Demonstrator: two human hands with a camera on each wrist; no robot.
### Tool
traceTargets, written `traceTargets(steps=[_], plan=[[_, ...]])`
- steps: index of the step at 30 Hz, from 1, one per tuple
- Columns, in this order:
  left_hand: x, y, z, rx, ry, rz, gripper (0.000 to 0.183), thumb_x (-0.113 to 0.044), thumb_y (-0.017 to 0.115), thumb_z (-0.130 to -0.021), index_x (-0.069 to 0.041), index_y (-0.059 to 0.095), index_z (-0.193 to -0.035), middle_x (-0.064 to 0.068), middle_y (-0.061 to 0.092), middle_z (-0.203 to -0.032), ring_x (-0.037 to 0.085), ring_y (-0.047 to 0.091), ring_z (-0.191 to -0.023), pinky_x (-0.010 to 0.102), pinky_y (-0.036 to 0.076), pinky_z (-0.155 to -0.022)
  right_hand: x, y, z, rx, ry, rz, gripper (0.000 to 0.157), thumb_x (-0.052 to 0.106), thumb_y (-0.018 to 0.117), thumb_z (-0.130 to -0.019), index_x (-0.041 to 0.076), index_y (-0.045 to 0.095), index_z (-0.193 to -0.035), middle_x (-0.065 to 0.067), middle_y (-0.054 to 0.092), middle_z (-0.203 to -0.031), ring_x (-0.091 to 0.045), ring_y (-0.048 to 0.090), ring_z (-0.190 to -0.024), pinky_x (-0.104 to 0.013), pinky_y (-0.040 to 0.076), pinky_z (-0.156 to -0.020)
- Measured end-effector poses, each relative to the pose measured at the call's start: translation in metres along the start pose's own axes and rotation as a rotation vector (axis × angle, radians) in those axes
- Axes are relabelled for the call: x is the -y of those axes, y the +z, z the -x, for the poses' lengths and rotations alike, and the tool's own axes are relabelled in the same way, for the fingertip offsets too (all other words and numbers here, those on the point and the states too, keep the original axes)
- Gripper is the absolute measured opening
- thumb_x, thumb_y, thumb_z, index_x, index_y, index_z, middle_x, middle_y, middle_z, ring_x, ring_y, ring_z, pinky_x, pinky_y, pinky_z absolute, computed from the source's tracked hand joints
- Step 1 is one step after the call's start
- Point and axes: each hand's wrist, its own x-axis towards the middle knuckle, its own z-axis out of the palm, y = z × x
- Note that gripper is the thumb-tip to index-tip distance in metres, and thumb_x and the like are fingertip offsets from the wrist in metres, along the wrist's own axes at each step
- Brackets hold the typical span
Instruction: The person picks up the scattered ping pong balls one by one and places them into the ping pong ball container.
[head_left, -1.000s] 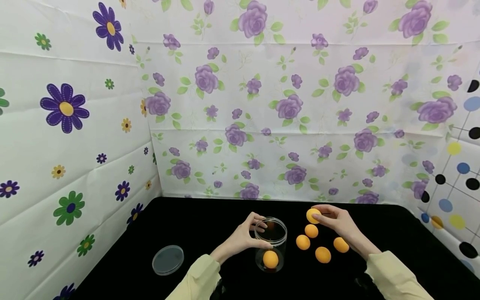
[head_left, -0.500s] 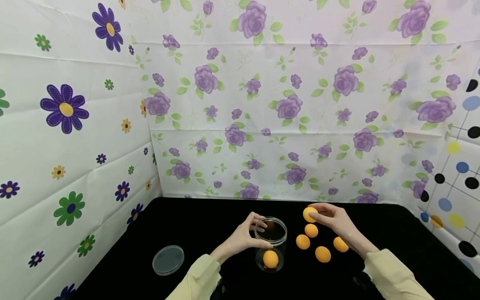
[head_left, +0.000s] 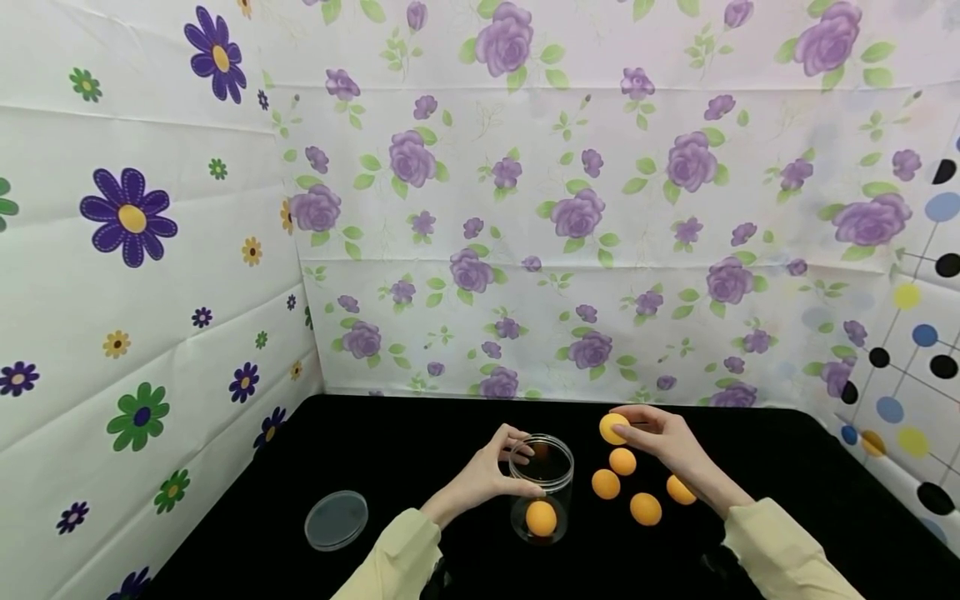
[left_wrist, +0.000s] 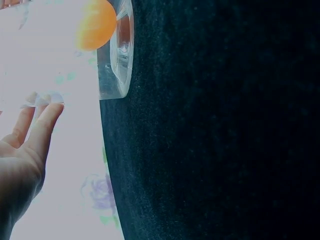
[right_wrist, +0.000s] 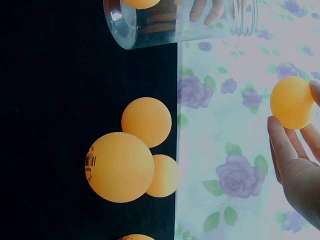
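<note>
My left hand (head_left: 491,471) grips a clear plastic jar (head_left: 555,483) around its upper part, thumb in front and fingers behind. The jar stands upright without a lid, and one orange ping-pong ball (head_left: 541,518) lies at its bottom. Between thumb and fingertips my right hand (head_left: 671,442) pinches another orange ping-pong ball (head_left: 612,428), raised above the table to the right of the jar. In the right wrist view this held ball (right_wrist: 291,102) is well apart from the jar (right_wrist: 200,22). The left wrist view shows the left fingers (left_wrist: 47,125) against the jar wall.
Several loose orange balls lie right of the jar, among them a near one (head_left: 646,509) and one partly behind the right wrist (head_left: 680,489). A round clear lid (head_left: 336,521) lies on the black tablecloth (head_left: 405,433) at the left. Flowered curtains enclose the table.
My right hand has shifted slightly left with the pinched ball, closer to the jar. The left hand, the jar and the loose balls have stayed in place.
</note>
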Motion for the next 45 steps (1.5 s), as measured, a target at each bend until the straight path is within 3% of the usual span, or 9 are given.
traceTargets(steps=[7,21,29,37,45], plan=[[0.008,0.001,-0.002,-0.014,-0.003,-0.003,0.056,-0.031,0.072,-0.078,-0.018,0.040,-0.123,0.004,0.049,-0.119,0.025,0.043,-0.110,0.049,0.033,-0.090,0.004,0.004,0.000,0.002,-0.008,0.009,0.050,0.033,0.063,-0.085,0.005,0.053,-0.125,-0.012,0.057,-0.113,-0.025,0.056,-0.097,-0.036,0.044,-0.081],[0.007,0.001,-0.001,-0.024,0.003,-0.016,0.058,-0.033,0.073,-0.077,-0.019,0.040,-0.123,0.003,0.049,-0.118,0.025,0.044,-0.110,0.050,0.032,-0.090,0.008,0.012,-0.002,0.011,-0.024,0.024,0.049,0.035,0.063,-0.085,0.006,0.054,-0.123,-0.011,0.057,-0.112,-0.024,0.057,-0.095,-0.038,0.043,-0.082],[0.008,0.000,-0.002,-0.013,0.003,-0.015,0.057,-0.033,0.071,-0.078,-0.019,0.039,-0.123,0.005,0.049,-0.120,0.023,0.044,-0.110,0.040,0.035,-0.090,0.011,0.016,-0.004,0.009,-0.019,0.012,0.052,0.036,0.064,-0.084,0.006,0.053,-0.124,-0.011,0.056,-0.113,-0.024,0.057,-0.096,-0.039,0.043,-0.083],[0.007,0.002,-0.002,-0.024,-0.007,-0.020,0.056,-0.033,0.072,-0.078,-0.019,0.040,-0.122,0.003,0.049,-0.119,0.023,0.044,-0.109,0.045,0.034,-0.090,0.012,0.020,-0.005,0.011,-0.016,0.005,0.050,0.036,0.064,-0.083,0.008,0.055,-0.122,-0.010,0.056,-0.113,-0.024,0.056,-0.097,-0.037,0.044,-0.082],[0.007,0.002,-0.001,-0.019,-0.001,-0.004,0.056,-0.033,0.071,-0.078,-0.019,0.039,-0.123,0.003,0.049,-0.119,0.022,0.045,-0.109,0.039,0.036,-0.088,0.015,0.024,-0.004,0.034,-0.005,-0.040,0.046,0.036,0.064,-0.084,0.011,0.055,-0.122,-0.010,0.057,-0.112,-0.025,0.056,-0.097,-0.038,0.042,-0.084]])
